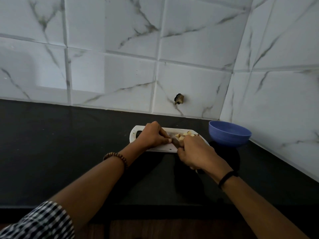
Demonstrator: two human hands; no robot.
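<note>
Dicing was judged to be the step in hand, carried out on the white cutting board [160,148]. The knife [176,142] was grasped in the right hand [195,150] over the board's near edge, the fingers clenched round the handle and the dark blade pointed towards the board's middle. The left hand [152,135] was laid on the board's left half, its fingers bent and drawn together against the blade; whether a piece was pinched under them could not be told. Pale diced pieces [183,134] were heaped on the far right part of the board, just beyond the right hand. A blue bowl [229,135] was set just right of the board. For the next move, a downward cut close to the left fingertips would be called for, with those fingertips kept tucked clear of the edge.
</note>
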